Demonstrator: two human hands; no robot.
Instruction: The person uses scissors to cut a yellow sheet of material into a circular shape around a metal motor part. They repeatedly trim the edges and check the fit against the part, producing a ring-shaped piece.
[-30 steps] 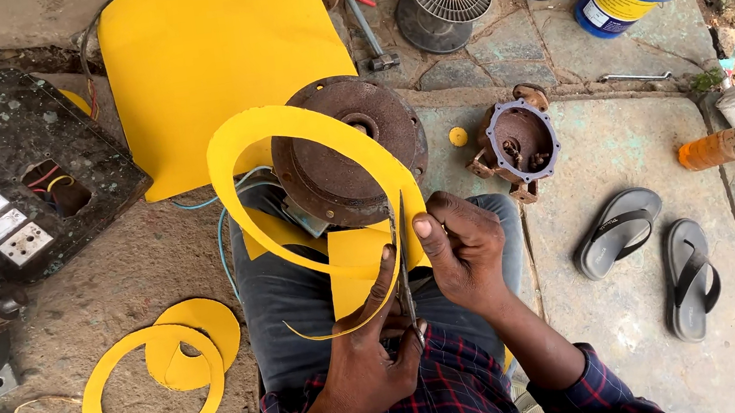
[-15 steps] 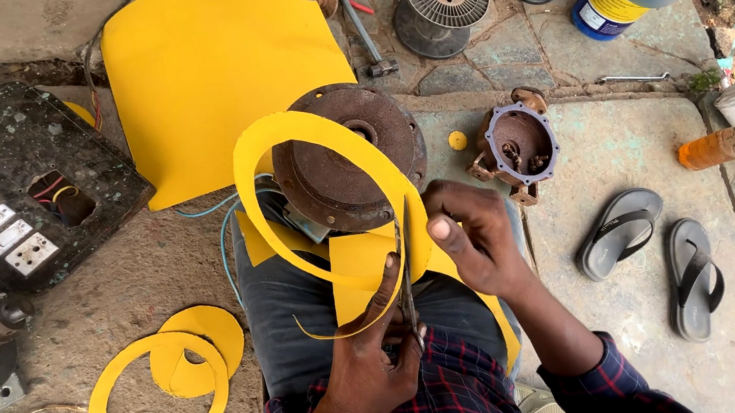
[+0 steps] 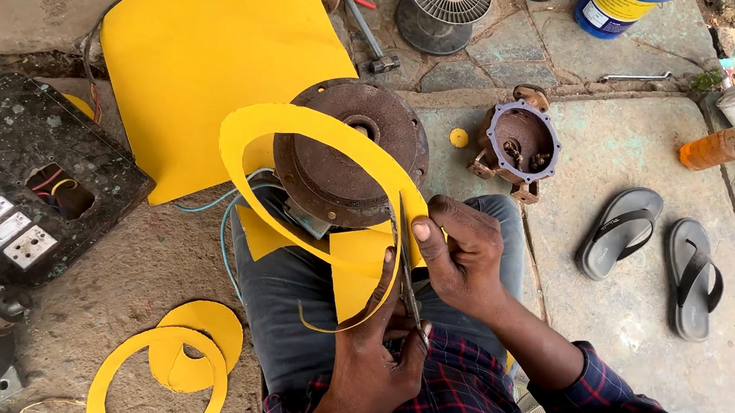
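A pair of scissors (image 3: 407, 267) is gripped by the left hand (image 3: 376, 355) at the lower centre, the fingers curled shut through the handles and the blades pointing toward twelve o'clock. A yellow sheet ring (image 3: 327, 179) is pinched by the right hand (image 3: 458, 256), thumb and fingers closed on its edge just at three o'clock of the blades. The ring arches up over a rusty round motor cover (image 3: 351, 148), which rests on the lap. At eight o'clock of the hands, a cut yellow ring and discs (image 3: 164, 376) lie on the ground. A large yellow sheet (image 3: 211, 76) is spread at eleven o'clock, and a pair of grey sandals (image 3: 659, 259) is seen at three o'clock.
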